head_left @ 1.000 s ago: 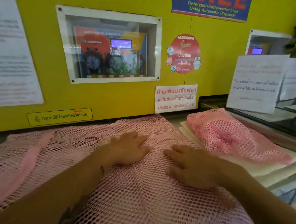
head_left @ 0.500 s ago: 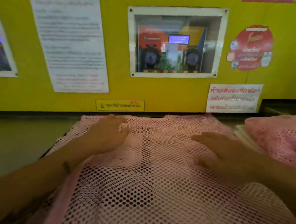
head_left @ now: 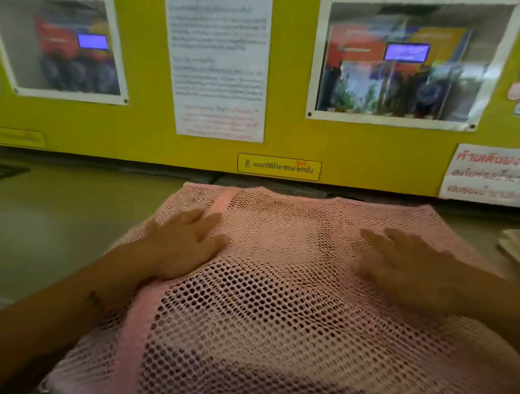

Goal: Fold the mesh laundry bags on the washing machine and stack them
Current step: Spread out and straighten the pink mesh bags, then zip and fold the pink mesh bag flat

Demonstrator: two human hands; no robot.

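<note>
The pink mesh laundry bag (head_left: 292,290) lies spread on the worktop (head_left: 52,230), below the yellow wall. The left hand (head_left: 186,244) and right hand (head_left: 412,273) press flat on it with straight fingers, probably to smooth it for folding.

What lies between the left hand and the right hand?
In the head view, only bare pink mesh bag lies between the left hand and the right hand; both rest flat on it.

1. One head-worn view looks forward and down, close over the pink mesh bag (head_left: 277,289) on the washing machine top (head_left: 52,230).
2. It faces the yellow wall (head_left: 140,134) just behind.
</note>
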